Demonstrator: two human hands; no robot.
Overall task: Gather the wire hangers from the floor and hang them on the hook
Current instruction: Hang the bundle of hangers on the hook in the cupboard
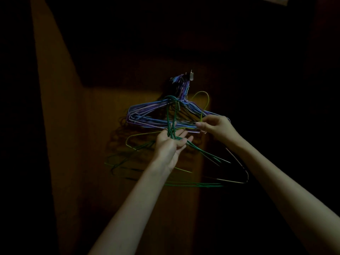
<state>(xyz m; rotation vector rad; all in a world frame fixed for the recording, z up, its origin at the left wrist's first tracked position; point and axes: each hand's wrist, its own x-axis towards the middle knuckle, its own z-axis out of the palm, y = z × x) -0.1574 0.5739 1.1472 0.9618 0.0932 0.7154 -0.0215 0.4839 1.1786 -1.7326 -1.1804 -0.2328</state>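
Our left hand (170, 144) grips the green hangers (171, 124) by their necks; our right hand's (215, 127) fingers pinch a yellow hanger (204, 100). Blue hangers (147, 116) hang on the hook (191, 76) just behind.

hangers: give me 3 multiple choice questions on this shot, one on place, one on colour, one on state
1. Where is the blue and purple bunch of hangers?
A. on the hook
B. on the floor
C. in the left hand

2. What colour is the hanger that the right hand pinches?
A. red
B. yellow-green
C. white

3. What is the left hand doing?
A. hanging idle
B. pressing flat on the wall
C. gripping green hangers by their necks

Key:
1 A, their tops crowd over the hook on the wall.
2 B, its pale yellow-green loop rises from the fingertips.
3 C, the dark green necks pass through its curled fingers.
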